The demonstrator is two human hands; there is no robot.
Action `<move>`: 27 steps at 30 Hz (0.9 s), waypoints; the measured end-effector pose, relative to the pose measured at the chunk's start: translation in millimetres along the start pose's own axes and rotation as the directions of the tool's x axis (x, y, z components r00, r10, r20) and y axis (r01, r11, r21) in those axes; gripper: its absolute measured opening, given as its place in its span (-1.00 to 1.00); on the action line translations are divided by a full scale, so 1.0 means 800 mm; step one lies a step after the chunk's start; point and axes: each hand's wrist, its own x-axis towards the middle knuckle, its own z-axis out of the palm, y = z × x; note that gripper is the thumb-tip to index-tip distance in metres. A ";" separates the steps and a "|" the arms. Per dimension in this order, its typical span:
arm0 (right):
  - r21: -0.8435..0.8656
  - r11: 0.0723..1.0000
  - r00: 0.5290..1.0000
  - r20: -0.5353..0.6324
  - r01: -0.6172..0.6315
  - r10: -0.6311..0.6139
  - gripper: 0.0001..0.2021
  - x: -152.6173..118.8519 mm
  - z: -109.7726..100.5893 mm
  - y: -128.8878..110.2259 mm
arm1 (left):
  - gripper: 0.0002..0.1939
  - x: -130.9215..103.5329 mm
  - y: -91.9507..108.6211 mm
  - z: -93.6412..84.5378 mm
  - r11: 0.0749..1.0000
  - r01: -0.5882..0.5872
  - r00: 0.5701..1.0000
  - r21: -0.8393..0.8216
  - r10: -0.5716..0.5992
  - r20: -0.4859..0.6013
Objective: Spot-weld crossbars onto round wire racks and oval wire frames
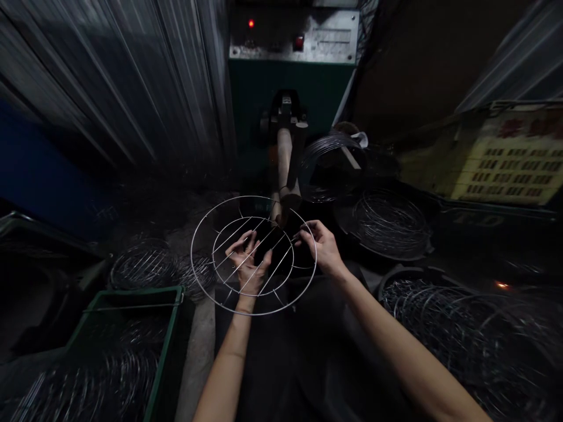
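Note:
A round wire rack point(254, 313) is raised in front of me, made of an outer ring, a smaller inner ring and several parallel bars. My left hand point(250, 266) is beneath it, with curled fingers and thumb against the bars, gripping it from below. At the rack's right side, my right hand point(323, 246) pinches a short wire spoke point(294, 239) between the two rings; the fingertips partly hide it. The rack's far edge is at the lower end of a machine's metal arm point(285, 155); whether they touch, I cannot tell.
Ahead stands a green machine point(250, 82) with a lit red lamp point(251, 23). A green crate point(169, 351) of wire parts is at lower left. On the right are wire coils point(391, 220), a tub of wire rings point(440, 316) and a yellow crate point(510, 170).

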 end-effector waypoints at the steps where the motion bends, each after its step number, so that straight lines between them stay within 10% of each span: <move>1: 0.016 1.000 1.000 -0.003 -0.004 0.004 -0.76 0.001 0.002 -0.001 | -0.37 0.000 -0.001 0.001 1.000 -0.009 1.000 -0.007 0.009 -0.009; 27: -0.299 0.936 0.982 0.031 0.187 -0.186 -0.84 0.054 0.008 0.002 | -0.35 0.028 -0.021 0.012 0.979 -0.128 0.982 0.159 0.147 -0.119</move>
